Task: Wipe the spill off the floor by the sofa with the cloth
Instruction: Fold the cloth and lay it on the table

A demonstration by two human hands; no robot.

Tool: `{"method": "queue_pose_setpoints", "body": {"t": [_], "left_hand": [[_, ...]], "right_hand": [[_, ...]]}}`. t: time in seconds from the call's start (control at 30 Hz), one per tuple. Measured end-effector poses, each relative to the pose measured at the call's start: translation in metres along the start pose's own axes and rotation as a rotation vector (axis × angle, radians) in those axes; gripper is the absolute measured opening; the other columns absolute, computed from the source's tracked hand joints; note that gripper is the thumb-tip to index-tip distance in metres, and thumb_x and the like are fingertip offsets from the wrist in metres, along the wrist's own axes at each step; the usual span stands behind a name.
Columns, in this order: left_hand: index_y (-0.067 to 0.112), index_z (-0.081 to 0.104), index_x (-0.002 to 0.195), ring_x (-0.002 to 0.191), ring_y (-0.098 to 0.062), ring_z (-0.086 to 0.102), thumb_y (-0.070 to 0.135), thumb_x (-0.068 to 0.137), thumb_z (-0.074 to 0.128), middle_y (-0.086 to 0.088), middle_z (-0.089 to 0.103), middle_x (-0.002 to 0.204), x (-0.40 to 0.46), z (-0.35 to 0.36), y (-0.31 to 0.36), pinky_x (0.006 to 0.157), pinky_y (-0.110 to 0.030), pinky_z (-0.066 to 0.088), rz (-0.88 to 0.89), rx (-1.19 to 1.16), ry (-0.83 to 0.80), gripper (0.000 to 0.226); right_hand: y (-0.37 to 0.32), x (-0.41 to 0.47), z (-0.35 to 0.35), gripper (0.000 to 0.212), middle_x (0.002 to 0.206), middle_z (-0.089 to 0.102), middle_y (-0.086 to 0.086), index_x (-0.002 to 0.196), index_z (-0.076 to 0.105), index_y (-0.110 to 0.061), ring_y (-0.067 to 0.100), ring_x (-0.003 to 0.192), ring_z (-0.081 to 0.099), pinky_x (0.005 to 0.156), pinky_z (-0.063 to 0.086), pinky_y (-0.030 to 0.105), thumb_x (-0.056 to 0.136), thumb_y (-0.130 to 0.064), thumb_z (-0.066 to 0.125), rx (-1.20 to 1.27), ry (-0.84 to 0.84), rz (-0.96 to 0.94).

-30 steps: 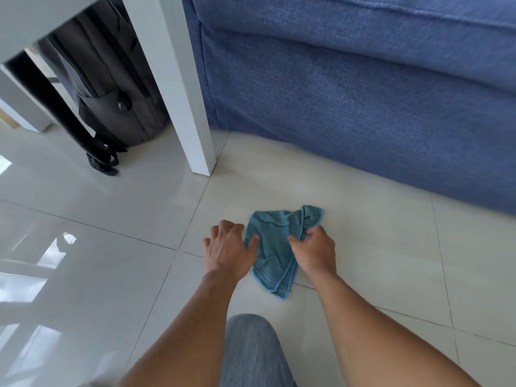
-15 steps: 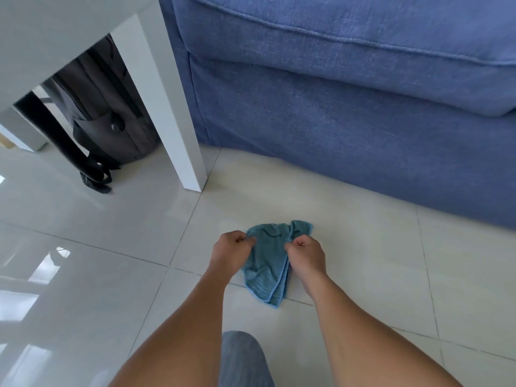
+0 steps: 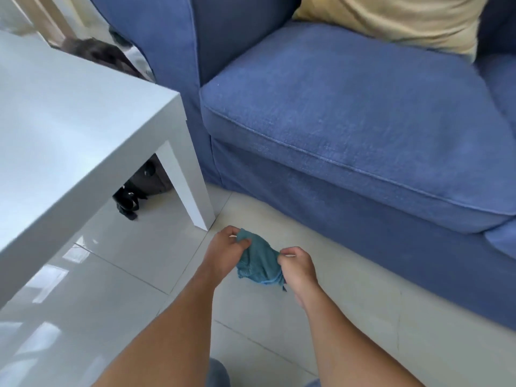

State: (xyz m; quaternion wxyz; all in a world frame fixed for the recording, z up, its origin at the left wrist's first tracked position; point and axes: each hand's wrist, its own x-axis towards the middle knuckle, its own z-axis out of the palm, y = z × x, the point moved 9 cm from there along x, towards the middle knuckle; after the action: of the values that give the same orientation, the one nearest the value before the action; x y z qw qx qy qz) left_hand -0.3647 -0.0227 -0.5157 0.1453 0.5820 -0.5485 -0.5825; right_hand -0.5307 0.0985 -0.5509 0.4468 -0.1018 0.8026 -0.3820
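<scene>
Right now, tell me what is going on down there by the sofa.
A person holds a crumpled teal cloth in both hands: the left hand grips its upper corner, the right hand its other side. The cloth is bunched over the pale tiled floor, between the white table leg and the blue fabric sofa.

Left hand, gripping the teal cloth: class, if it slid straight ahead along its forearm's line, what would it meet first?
Probably the white table leg, just beyond the left hand holding the crumpled teal cloth; depth is uncertain, so it might pass beside it toward the blue fabric sofa.
</scene>
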Motion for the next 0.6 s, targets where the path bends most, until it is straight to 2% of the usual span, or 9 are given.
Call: {"method": "queue_pose_setpoints", "body": {"t": [0.1, 0.2, 0.33, 0.43, 0.53, 0.6], "left_hand": [[0.017, 0.065, 0.099, 0.083, -0.019, 0.071, 0.020, 0.091, 0.068, -0.002, 0.074, 0.093, -0.018, -0.007, 0.038, 0.067, -0.027, 0.052, -0.001, -0.008, 0.015, 0.009], [0.015, 0.064, 0.094, 0.076, -0.018, 0.069, 0.018, 0.091, 0.067, -0.001, 0.072, 0.086, -0.043, -0.021, 0.073, 0.066, -0.026, 0.053, 0.032, -0.018, 0.061, 0.006], [0.015, 0.064, 0.090, 0.084, -0.022, 0.071, 0.017, 0.090, 0.067, 0.000, 0.074, 0.085, -0.073, -0.047, 0.112, 0.075, -0.031, 0.055, 0.098, -0.065, 0.158, 0.003], [0.018, 0.067, 0.091, 0.088, -0.021, 0.073, 0.026, 0.083, 0.067, 0.000, 0.077, 0.089, -0.099, -0.068, 0.142, 0.084, -0.040, 0.058, 0.160, -0.097, 0.190, 0.012], [0.015, 0.067, 0.091, 0.088, -0.022, 0.073, 0.023, 0.085, 0.067, -0.003, 0.076, 0.091, -0.126, -0.092, 0.169, 0.086, -0.043, 0.058, 0.228, -0.147, 0.226, 0.010], [0.015, 0.066, 0.092, 0.088, -0.022, 0.072, 0.020, 0.088, 0.066, -0.005, 0.075, 0.092, -0.142, -0.110, 0.182, 0.085, -0.042, 0.058, 0.256, -0.184, 0.258, 0.006]], "right_hand": [[-0.032, -0.014, -0.018, 0.016, 0.092, 0.074, 0.004, 0.088, 0.070, -0.022, 0.026, 0.084, 0.071, 0.080, 0.062, 0.045, 0.079, -0.012, 0.060, -0.030, -0.005, -0.033], [-0.064, -0.039, -0.029, 0.013, 0.086, 0.075, 0.002, 0.083, 0.070, -0.020, 0.027, 0.084, 0.072, 0.082, 0.061, 0.048, 0.077, -0.012, 0.061, -0.029, -0.031, -0.056], [-0.114, -0.075, -0.041, 0.014, 0.086, 0.074, 0.002, 0.083, 0.070, -0.020, 0.025, 0.082, 0.071, 0.080, 0.060, 0.044, 0.075, -0.013, 0.061, -0.013, -0.054, -0.139], [-0.150, -0.103, -0.044, 0.013, 0.083, 0.073, 0.000, 0.086, 0.070, -0.019, 0.018, 0.069, 0.063, 0.067, 0.054, 0.035, 0.077, -0.013, 0.062, -0.011, -0.067, -0.226], [-0.183, -0.138, -0.044, 0.012, 0.078, 0.070, -0.005, 0.086, 0.071, -0.021, 0.013, 0.065, 0.058, 0.060, 0.044, 0.026, 0.080, -0.015, 0.063, 0.002, -0.051, -0.306], [-0.204, -0.159, -0.037, 0.013, 0.081, 0.072, -0.006, 0.085, 0.071, -0.021, 0.013, 0.068, 0.060, 0.061, 0.046, 0.027, 0.079, -0.015, 0.062, 0.026, -0.071, -0.361]]}}
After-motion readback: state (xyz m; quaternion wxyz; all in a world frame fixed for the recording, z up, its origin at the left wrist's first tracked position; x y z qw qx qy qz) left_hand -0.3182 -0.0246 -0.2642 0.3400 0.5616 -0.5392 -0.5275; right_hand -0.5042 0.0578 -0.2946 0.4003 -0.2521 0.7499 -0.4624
